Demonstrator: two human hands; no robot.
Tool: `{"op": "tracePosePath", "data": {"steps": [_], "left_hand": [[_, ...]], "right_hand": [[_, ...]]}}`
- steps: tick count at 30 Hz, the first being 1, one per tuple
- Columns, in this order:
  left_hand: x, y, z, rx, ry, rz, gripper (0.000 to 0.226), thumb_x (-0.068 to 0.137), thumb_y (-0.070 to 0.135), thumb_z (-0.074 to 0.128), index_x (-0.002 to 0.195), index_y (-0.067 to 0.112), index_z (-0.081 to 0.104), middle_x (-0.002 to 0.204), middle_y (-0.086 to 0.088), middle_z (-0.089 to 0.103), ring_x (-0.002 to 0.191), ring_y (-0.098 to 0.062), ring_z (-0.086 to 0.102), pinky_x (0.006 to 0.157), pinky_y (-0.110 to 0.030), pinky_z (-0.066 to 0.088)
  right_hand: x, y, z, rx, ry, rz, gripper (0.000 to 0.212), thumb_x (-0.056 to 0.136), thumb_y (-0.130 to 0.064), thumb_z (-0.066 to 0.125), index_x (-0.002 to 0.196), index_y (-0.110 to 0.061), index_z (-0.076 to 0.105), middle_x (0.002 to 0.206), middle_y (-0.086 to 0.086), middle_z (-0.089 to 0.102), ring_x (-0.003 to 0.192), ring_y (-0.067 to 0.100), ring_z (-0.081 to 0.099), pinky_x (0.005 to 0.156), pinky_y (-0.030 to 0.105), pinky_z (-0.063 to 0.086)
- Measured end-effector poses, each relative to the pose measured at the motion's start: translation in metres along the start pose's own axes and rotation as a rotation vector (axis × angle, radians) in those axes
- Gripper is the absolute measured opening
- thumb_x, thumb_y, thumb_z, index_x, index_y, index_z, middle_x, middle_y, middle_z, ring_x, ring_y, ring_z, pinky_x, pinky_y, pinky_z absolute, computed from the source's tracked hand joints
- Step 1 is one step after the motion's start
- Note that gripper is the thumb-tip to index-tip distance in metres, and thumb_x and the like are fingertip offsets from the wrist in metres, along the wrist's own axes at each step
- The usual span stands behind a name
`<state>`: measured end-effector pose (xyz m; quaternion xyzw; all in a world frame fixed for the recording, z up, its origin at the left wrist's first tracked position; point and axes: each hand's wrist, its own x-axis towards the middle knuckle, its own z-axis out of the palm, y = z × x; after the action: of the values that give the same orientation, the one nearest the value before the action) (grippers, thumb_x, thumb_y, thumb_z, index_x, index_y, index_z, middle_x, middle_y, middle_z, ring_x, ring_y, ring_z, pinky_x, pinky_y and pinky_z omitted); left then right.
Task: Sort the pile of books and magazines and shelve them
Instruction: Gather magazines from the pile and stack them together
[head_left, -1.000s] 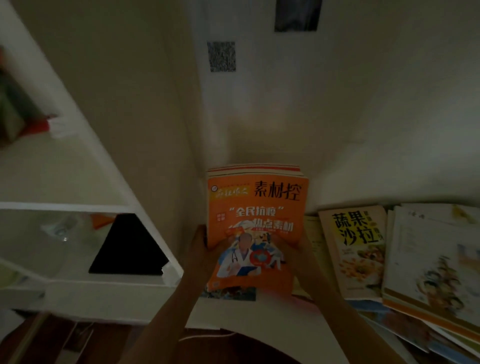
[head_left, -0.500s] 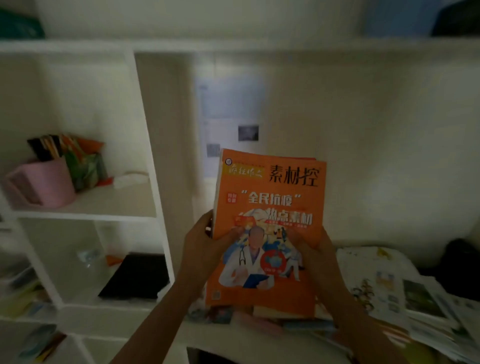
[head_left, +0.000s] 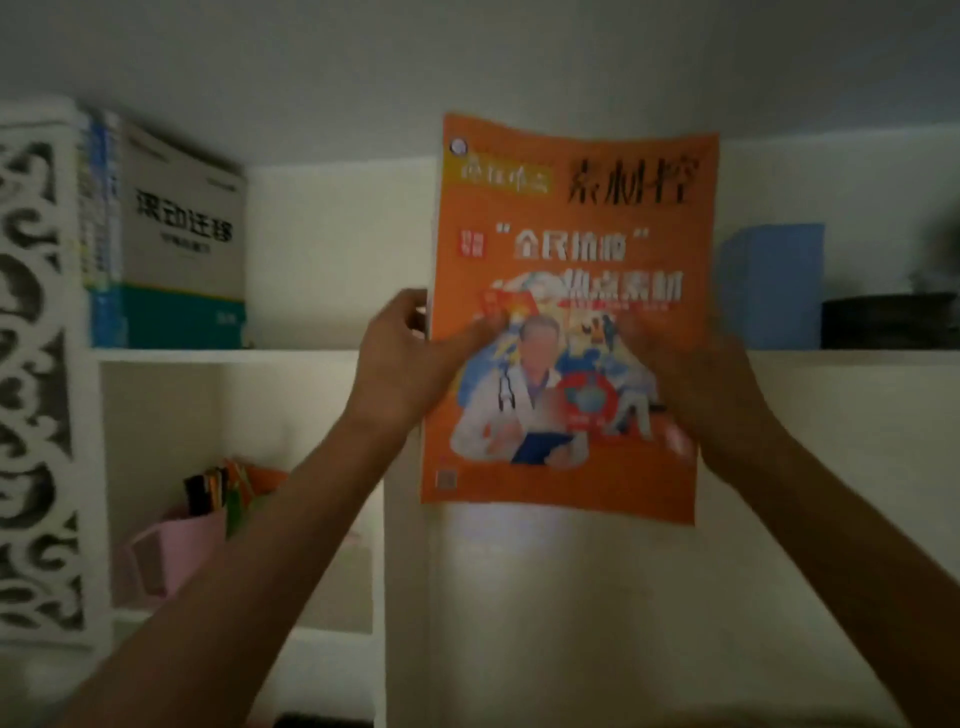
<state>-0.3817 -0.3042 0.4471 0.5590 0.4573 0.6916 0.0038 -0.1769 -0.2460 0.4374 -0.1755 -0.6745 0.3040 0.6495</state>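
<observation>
An orange magazine (head_left: 571, 218) with a doctor pictured on its cover is held upright in front of the top shelf (head_left: 291, 355) of a white bookcase. My left hand (head_left: 400, 364) grips its left edge, thumb on the cover. My right hand (head_left: 696, 384) grips its right edge, fingers behind. Whether more magazines lie behind the cover is hidden.
On the top shelf several upright books (head_left: 166, 234) stand at the left, and a blue box (head_left: 771, 286) and a dark round object (head_left: 888, 319) at the right. A pink holder (head_left: 171, 545) with coloured items sits on the lower left shelf. A carved white panel (head_left: 36, 364) borders the left.
Both hands have lifted the orange magazine from the desk pile up to the level of the top shelf. The view has tilted upward, so the pile is out of sight.
</observation>
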Motion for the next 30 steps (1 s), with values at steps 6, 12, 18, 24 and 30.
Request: {"op": "tracePosePath", "data": {"steps": [6, 12, 18, 24, 30], "left_hand": [[0.09, -0.001, -0.059, -0.05, 0.208, 0.07, 0.05, 0.07, 0.04, 0.078, 0.108, 0.016, 0.055, 0.09, 0.008, 0.067, 0.071, -0.002, 0.067, 0.058, -0.018, 0.054], [0.152, -0.061, -0.131, 0.014, 0.401, 0.092, 0.052, 0.069, 0.047, 0.077, 0.106, 0.023, 0.049, 0.096, 0.009, 0.066, 0.078, -0.009, 0.067, 0.07, -0.034, 0.058], [0.208, -0.125, -0.202, 0.196, 0.533, 0.077, 0.068, 0.056, 0.068, 0.07, 0.107, 0.027, 0.051, 0.099, 0.008, 0.067, 0.083, -0.015, 0.068, 0.074, -0.044, 0.057], [0.243, -0.171, -0.229, 0.45, 0.676, 0.032, 0.065, 0.065, 0.058, 0.071, 0.113, 0.021, 0.047, 0.11, 0.0, 0.059, 0.098, -0.021, 0.061, 0.08, -0.047, 0.053], [0.234, -0.201, -0.269, 0.362, 0.41, 0.132, 0.086, 0.062, 0.07, 0.058, 0.131, 0.025, 0.034, 0.125, -0.001, 0.052, 0.108, -0.021, 0.058, 0.084, -0.048, 0.053]], "right_hand": [[0.114, -0.006, 0.104, 0.13, -0.049, -0.014, 0.023, 0.083, -0.025, 0.069, 0.105, -0.02, 0.063, 0.099, -0.002, 0.066, 0.085, 0.011, 0.064, 0.068, 0.018, 0.054], [0.176, 0.032, 0.235, 0.218, -0.244, 0.1, 0.033, 0.084, -0.027, 0.068, 0.113, -0.013, 0.062, 0.114, 0.008, 0.066, 0.098, 0.022, 0.065, 0.085, 0.035, 0.052], [0.207, 0.068, 0.355, 0.239, -0.351, 0.151, 0.027, 0.085, -0.029, 0.067, 0.107, -0.015, 0.061, 0.105, 0.008, 0.068, 0.081, 0.015, 0.067, 0.066, 0.026, 0.055], [0.21, 0.09, 0.432, -0.391, -0.154, -0.042, 0.083, 0.068, -0.035, 0.074, 0.136, -0.032, 0.027, 0.125, 0.001, 0.041, 0.115, 0.026, 0.044, 0.099, 0.049, 0.042], [0.178, 0.094, 0.455, -0.052, -0.825, -0.093, 0.095, 0.077, 0.017, 0.061, 0.148, -0.027, 0.014, 0.122, -0.012, 0.051, 0.096, -0.01, 0.056, 0.084, 0.027, 0.053]]}}
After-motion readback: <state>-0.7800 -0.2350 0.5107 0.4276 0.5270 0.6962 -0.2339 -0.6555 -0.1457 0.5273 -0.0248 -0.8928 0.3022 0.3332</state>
